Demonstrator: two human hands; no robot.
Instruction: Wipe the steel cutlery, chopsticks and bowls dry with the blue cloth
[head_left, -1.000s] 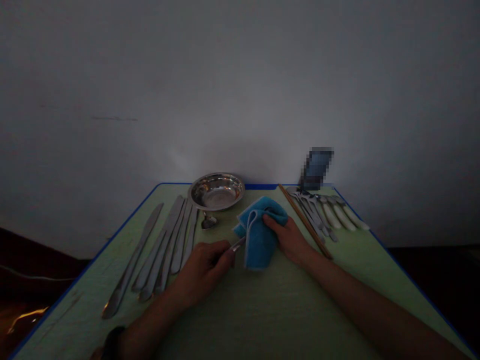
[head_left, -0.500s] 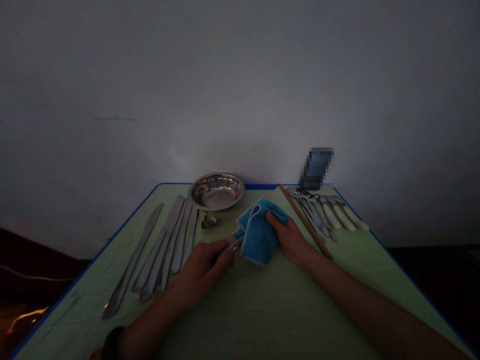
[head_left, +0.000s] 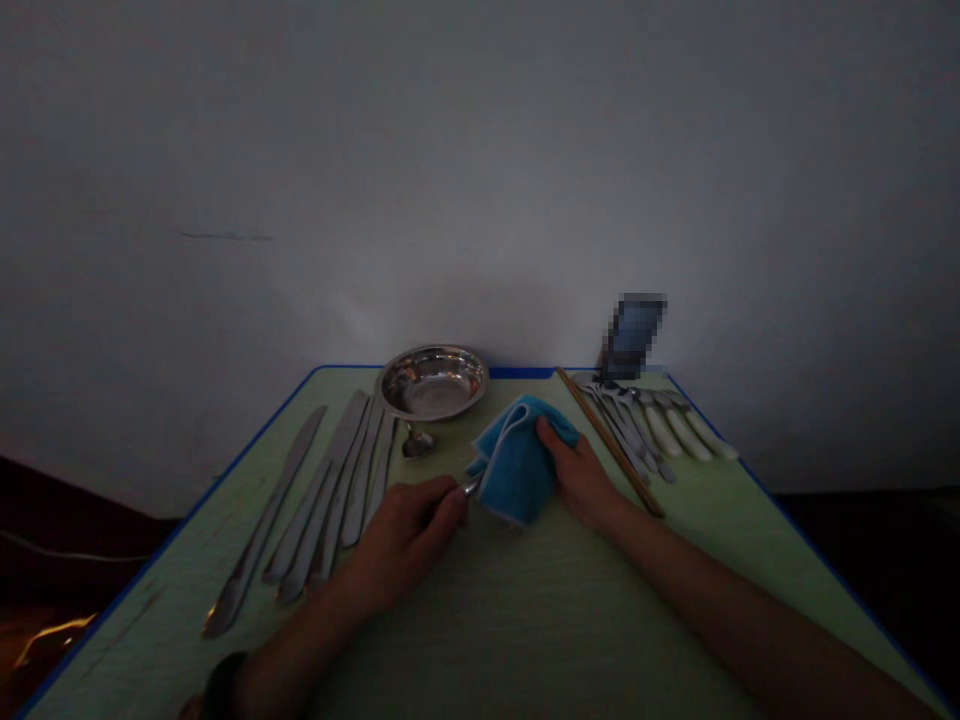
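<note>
My left hand (head_left: 416,525) is closed around the thin handle of a metal utensil (head_left: 471,488), only a short shiny stretch of which shows. Its far end is hidden inside a folded blue cloth (head_left: 517,470) with a pale edge, so its kind cannot be made out. My right hand (head_left: 577,470) grips the cloth from the right, thumb on top, wrapping it about the utensil. Both hands are over the middle of the green table (head_left: 525,620). Just beyond my left hand, a small ladle-like metal piece (head_left: 418,444) lies by the bowl.
Several metal table knives (head_left: 330,490) lie on the left. A steel bowl (head_left: 435,385) stands at the back. Chopsticks (head_left: 611,445), metal spoons (head_left: 630,425) and white-handled utensils (head_left: 679,430) lie on the right. A pixelated dark device (head_left: 634,335) leans at the back by the wall.
The blue cloth has shifted and folded closer over the utensil, its lower edge swinging up a little. Less of the handle shows near my left hand. The laid-out cutlery stays put.
</note>
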